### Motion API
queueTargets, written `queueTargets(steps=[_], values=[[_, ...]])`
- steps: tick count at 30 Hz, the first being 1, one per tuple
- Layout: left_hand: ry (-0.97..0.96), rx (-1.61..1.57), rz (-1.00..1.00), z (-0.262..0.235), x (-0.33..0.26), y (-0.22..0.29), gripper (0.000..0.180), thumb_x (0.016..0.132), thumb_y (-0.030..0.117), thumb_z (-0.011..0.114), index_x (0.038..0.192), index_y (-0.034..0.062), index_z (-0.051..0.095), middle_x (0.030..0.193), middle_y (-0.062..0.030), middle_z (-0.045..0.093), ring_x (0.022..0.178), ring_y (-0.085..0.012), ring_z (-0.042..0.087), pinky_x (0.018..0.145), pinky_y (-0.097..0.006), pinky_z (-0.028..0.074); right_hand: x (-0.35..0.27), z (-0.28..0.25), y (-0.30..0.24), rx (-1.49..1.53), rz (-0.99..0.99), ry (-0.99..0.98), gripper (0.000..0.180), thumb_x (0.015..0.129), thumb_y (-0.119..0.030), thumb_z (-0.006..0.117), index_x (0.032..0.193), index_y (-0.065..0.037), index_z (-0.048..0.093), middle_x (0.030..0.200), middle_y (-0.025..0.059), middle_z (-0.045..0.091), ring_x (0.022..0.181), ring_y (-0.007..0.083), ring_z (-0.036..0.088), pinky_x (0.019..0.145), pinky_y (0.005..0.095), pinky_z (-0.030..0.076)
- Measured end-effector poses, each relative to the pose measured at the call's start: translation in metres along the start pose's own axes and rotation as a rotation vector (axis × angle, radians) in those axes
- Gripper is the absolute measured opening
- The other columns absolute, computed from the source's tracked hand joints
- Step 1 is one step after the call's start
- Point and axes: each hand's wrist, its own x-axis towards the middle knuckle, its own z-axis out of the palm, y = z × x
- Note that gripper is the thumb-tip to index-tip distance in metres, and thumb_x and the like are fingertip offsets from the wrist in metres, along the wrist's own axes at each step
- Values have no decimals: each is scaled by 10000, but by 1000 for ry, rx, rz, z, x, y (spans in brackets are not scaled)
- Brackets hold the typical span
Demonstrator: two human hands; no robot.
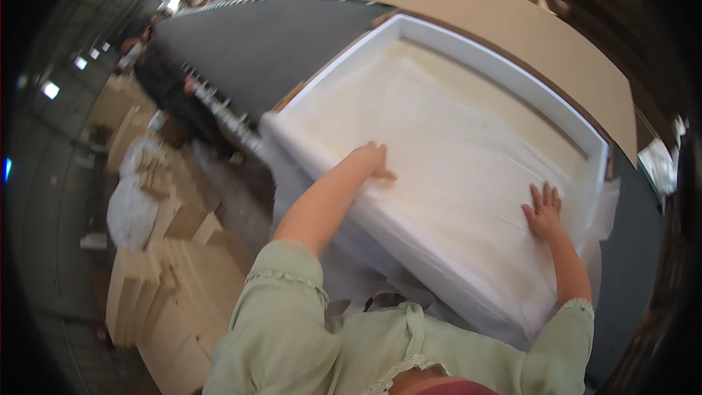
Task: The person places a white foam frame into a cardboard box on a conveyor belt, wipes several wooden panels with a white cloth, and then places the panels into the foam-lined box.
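Observation:
A thin, translucent white foam sheet (446,168) lies over a pale flat panel (468,77) and drapes down its near side. White foam strips (504,58) frame the panel along its far and side edges. On the left part of the sheet rests my left hand (373,161), its fingers apart and partly bent, near the panel's front edge. My right hand (545,212) lies flat on the sheet at the right, fingers spread. Neither hand has anything gripped in it.
Under the panel runs a dark grey conveyor belt (270,51). Brown cardboard (512,22) lies beyond the foam frame. Stacked pale boards (175,285) stand at the lower left, near a white plastic bag (133,208). Another person (172,84) in dark clothes stands beside the belt at the far left.

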Motion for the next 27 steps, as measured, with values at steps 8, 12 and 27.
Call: queueTargets(steps=[8,12,27], values=[[1093,-554,330,20,-170,-18,338,788,330,621,969,46,600,997,-115,610,928,-284,575,815,-397,436,4,34,28,-213,-76,0,560,900,-448,396,1398,-240,246,1454,158,165,1302,405,186,1055,487,168],[1209,-1012,-84,114,-286,-41,286,795,247,646,985,35,619,969,-109,634,913,-244,605,794,-315,465,11,-16,-17,-215,-35,-196,533,888,-381,463,1341,-124,351,1418,191,231,1277,414,234,1029,486,243],[1333,-976,-1130,345,-629,-85,245,800,252,630,914,35,623,882,-132,630,795,-288,601,675,-349,472,-133,-143,-625,793,-1494,117,313,889,-104,528,1192,-29,504,1267,124,473,1097,207,498,815,266,444]])
